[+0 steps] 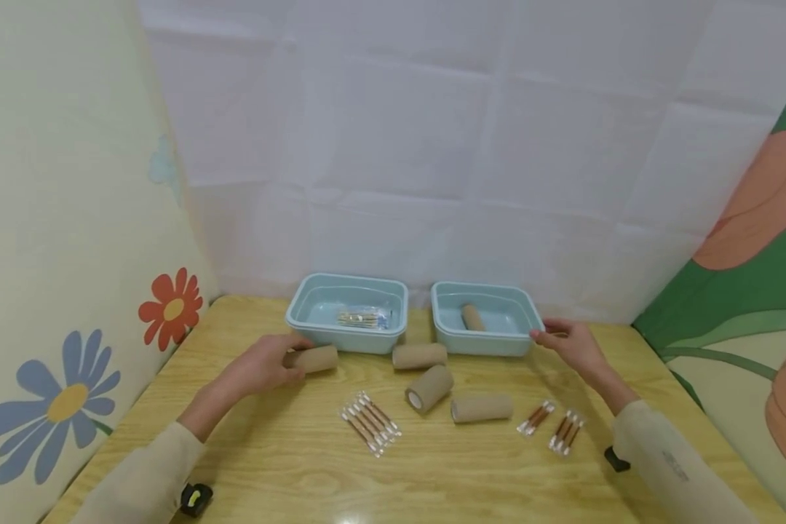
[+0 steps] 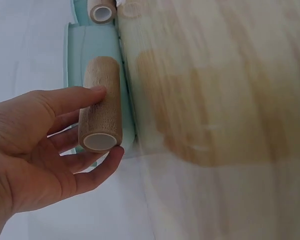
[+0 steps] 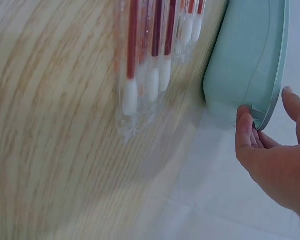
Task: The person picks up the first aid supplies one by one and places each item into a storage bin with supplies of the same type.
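My left hand (image 1: 270, 365) grips a tan elastic bandage roll (image 2: 101, 112) at the front of the left light blue bin (image 1: 347, 340). In the left wrist view its thumb lies along the roll's side and fingers curl under the end with the white core. My right hand (image 1: 573, 348) holds the near right corner of the right light blue bin (image 1: 485, 344); in the right wrist view, fingertips (image 3: 244, 112) sit under its rim with the thumb above. One bandage roll (image 1: 472, 318) lies inside that bin. The left bin contains a clear packet of thin sticks (image 1: 362, 318).
Three more bandage rolls lie mid-table: one by the bins (image 1: 419, 356), one tilted (image 1: 429, 389), one nearer (image 1: 482, 408). Packs of brown-stemmed, white-tipped swabs lie on the left (image 1: 370, 423) and right (image 1: 566, 432). A white sheet (image 1: 393, 145) hangs behind the wooden table (image 1: 432, 480).
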`<state>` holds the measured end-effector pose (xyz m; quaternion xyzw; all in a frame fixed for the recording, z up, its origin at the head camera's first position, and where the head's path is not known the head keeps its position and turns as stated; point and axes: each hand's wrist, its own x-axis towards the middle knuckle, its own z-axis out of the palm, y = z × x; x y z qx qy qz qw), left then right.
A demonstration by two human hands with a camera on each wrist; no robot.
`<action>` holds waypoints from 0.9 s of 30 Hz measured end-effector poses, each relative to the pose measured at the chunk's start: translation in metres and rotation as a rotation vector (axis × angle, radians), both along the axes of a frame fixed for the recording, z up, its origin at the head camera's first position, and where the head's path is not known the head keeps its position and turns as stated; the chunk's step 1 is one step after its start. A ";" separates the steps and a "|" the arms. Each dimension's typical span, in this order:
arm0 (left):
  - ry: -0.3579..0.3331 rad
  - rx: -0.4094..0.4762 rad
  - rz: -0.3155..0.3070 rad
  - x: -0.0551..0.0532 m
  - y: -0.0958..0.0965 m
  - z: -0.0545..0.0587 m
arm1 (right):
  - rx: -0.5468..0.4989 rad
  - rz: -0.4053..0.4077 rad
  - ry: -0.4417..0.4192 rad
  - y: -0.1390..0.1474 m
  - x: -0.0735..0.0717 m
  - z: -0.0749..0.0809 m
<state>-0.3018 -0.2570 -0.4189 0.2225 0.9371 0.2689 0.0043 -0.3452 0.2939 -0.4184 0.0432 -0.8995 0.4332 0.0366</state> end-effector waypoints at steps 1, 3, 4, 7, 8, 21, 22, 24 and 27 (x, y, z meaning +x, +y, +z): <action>0.009 -0.002 -0.012 0.000 0.000 0.001 | 0.000 0.007 0.002 0.000 0.000 0.000; 0.023 -0.001 -0.034 0.000 0.000 0.002 | -0.001 0.017 0.007 0.001 0.000 0.000; 0.027 0.002 -0.047 0.000 -0.001 0.002 | 0.000 0.020 0.010 0.001 0.000 -0.001; 0.033 0.002 -0.076 0.000 -0.003 0.004 | 0.007 0.022 0.020 0.002 -0.002 -0.002; 0.033 0.001 -0.080 0.000 -0.003 0.005 | 0.009 0.022 0.024 0.002 -0.002 -0.002; 0.079 0.003 -0.175 0.009 0.008 0.019 | 0.007 0.019 0.054 -0.001 -0.004 -0.001; 0.081 0.001 -0.181 0.009 0.010 0.020 | 0.008 0.017 0.053 -0.001 -0.003 -0.002; 0.084 -0.006 -0.193 0.011 0.015 0.022 | 0.005 0.014 0.051 -0.001 -0.001 -0.003; 0.086 -0.008 -0.201 0.013 0.022 0.025 | -0.004 0.015 0.046 -0.002 -0.002 -0.002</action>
